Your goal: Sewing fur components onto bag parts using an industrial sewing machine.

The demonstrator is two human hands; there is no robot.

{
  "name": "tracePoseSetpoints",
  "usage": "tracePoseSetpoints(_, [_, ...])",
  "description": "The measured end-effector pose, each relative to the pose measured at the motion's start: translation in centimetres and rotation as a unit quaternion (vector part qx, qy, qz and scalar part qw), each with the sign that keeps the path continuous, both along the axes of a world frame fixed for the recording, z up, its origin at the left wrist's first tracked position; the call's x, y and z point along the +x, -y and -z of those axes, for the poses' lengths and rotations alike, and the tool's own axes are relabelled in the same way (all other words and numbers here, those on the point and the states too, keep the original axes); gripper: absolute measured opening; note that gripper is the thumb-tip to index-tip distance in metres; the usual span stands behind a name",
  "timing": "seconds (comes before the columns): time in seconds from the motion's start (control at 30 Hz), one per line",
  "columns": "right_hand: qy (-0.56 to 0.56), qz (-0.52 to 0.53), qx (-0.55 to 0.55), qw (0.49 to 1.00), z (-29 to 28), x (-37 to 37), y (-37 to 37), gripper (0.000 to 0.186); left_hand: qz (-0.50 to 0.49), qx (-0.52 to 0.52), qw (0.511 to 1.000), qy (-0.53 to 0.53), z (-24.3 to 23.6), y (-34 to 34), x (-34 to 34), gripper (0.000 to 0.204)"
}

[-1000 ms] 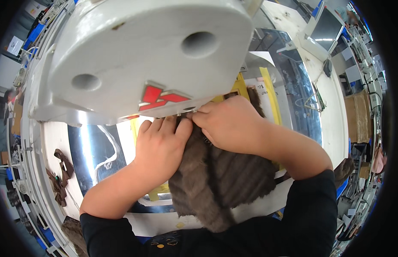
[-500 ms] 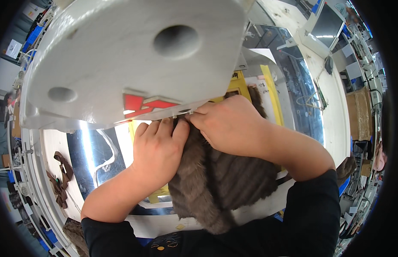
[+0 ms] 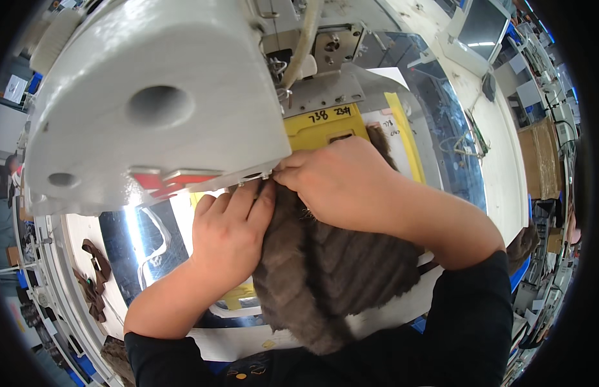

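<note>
A grey-brown fur piece (image 3: 364, 258) with a darker stripe hangs from the work surface toward my body. My left hand (image 3: 229, 226) is at its upper left edge, fingers bent and closed on the fur, with the fingertips partly hidden under the machine head. From the right, my right hand (image 3: 341, 184) pinches the top edge of the fur; its fingertips meet close beside my left thumb. Just beyond them lies a yellow template frame (image 3: 312, 122) with handwriting on it. More fur (image 3: 380, 145) shows along the frame's right side.
A large grey-white machine head (image 3: 112, 109) with a red emblem overhangs my hands at upper left. Behind it are a metal bracket (image 3: 335, 48) and a hose (image 3: 306, 45). A monitor (image 3: 483, 35) stands far right; brown straps (image 3: 93, 277) lie on the left.
The machine head has shifted left, uncovering the yellow frame, metal bracket and hose. My hands stay on the fur in almost the same place, slightly further left.
</note>
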State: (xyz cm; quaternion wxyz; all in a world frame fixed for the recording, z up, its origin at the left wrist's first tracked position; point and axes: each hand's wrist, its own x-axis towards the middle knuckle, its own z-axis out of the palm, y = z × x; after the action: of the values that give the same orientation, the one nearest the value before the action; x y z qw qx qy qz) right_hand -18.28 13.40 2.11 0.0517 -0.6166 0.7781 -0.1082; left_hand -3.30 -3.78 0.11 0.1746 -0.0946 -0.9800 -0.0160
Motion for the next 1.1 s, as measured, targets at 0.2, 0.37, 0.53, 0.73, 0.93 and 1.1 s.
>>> tracePoseSetpoints(0.2, [0.031, 0.007, -0.020, 0.999, 0.1, -0.2, 0.2, 0.026, 0.076, 0.009, 0.993, 0.086, -1.2, -0.7, 1.7, 0.057])
tracePoseSetpoints(0.37, [0.043, -0.012, -0.028, 0.999, -0.2, -0.2, 0.2, 0.030, 0.057, 0.013, 0.993, 0.100, -0.9, -0.8, 2.2, 0.059])
tracePoseSetpoints(0.53, [0.049, 0.005, -0.046, 0.998, -0.5, -0.1, 0.5, 0.027, 0.047, 0.013, 0.995, 0.088, -0.5, -1.3, 2.6, 0.059])
tracePoseSetpoints(0.73, [0.052, 0.017, -0.034, 0.998, -0.5, -0.3, 0.7, 0.026, 0.049, 0.003, 0.997, 0.054, -0.5, -1.5, 2.4, 0.050])
tracePoseSetpoints(0.93, [0.057, 0.017, -0.046, 0.997, -0.8, -0.4, 0.8, 0.028, 0.028, 0.024, 0.996, 0.083, -0.3, -1.6, 2.4, 0.056])
tracePoseSetpoints(1.1, [0.060, 0.034, -0.043, 0.997, -0.3, -0.9, 1.1, 0.027, 0.026, 0.036, 0.997, 0.056, 0.1, -1.6, 2.1, 0.051])
